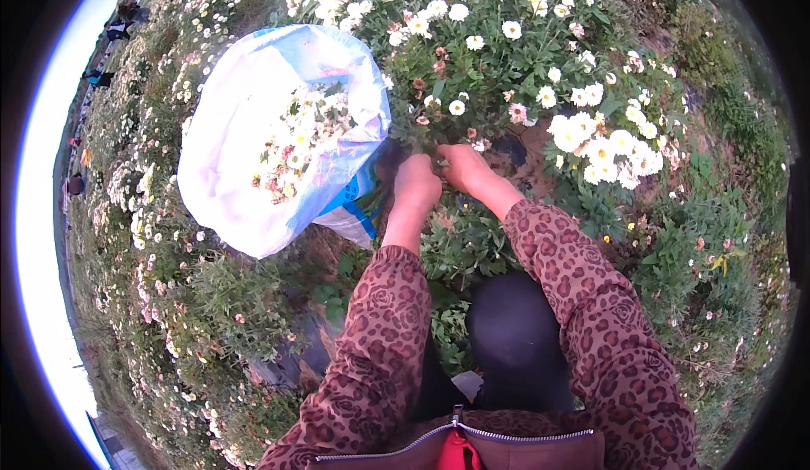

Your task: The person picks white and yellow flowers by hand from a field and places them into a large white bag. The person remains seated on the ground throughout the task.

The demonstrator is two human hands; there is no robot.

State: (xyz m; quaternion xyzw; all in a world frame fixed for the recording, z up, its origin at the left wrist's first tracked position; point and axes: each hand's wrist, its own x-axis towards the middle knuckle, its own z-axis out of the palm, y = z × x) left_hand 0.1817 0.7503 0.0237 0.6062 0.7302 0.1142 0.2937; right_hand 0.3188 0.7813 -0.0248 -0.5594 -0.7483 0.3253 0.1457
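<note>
My left hand [417,182] and my right hand [466,166] are close together at the lower edge of a chrysanthemum bush [481,68] with white blooms. Their fingertips reach in among the stems and leaves. Whatever lies between the fingers is too small and shaded to make out. Just left of my left hand stands a woven plastic sack [221,153], white with blue printing, its mouth wide and facing me. Picked flower heads [304,134], white with some pinkish brown ones, lie inside it. A few wilted blooms [471,133] hang just above my right hand.
A dense cluster of white chrysanthemums [604,147] leans out to the right of my right hand. My dark-clad knee [516,324] is below my forearms, among low leafy plants. More flower rows stretch left, where several distant people [117,29] are at the field's edge.
</note>
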